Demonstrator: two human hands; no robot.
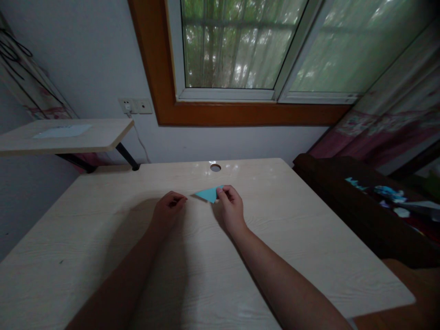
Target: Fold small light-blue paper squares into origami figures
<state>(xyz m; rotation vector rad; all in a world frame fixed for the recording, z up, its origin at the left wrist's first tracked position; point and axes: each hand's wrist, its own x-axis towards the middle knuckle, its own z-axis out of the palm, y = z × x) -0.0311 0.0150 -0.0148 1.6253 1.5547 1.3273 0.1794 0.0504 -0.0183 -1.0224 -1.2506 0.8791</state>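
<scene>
A turquoise triangle of paper is being pinched by the right hand near the centre of the frame, over a pale wood-grain tabletop, while the left hand, just left of the paper, is being held narrow, fingers curled inward.

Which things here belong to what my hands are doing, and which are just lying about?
In use:
blue triangular piece, in right hand
left hand, near the piece's tip
desk beneath

Lying about:
pale sheet on raised shelf
black cables, upper left
blue items, far right
</scene>
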